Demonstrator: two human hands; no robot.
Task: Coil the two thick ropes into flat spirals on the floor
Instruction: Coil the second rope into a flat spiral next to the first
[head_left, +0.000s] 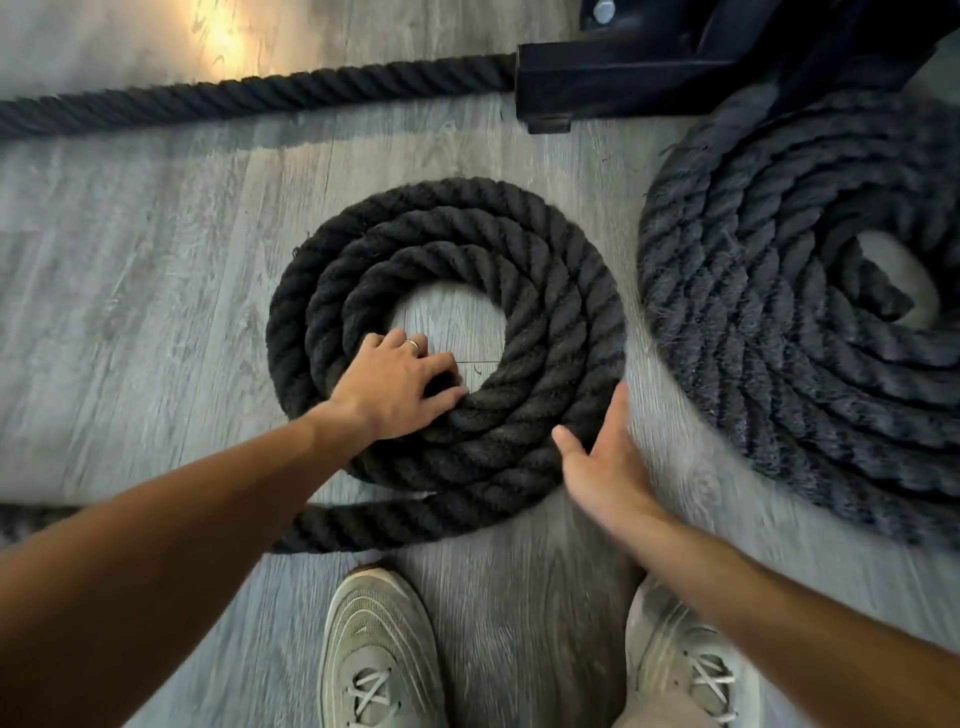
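A thick black rope lies coiled in a flat spiral (540, 291) of about three turns on the grey floor, with a bare hole in its middle. Its loose tail (363, 519) runs off to the left under my left forearm. My left hand (400, 384) presses flat on the inner turns at the spiral's near left, fingers spread over the rope. My right hand (602, 452) is open, palm against the outer edge at the spiral's near right. A second, larger rope spiral (769, 332) lies at the right, partly cut off by the frame.
A straight stretch of black rope (249, 93) crosses the floor at the back and meets a black metal frame base (649, 67) at the top right. My two light sneakers (379, 654) stand just in front of the coil on the wood-look floor (156, 291).
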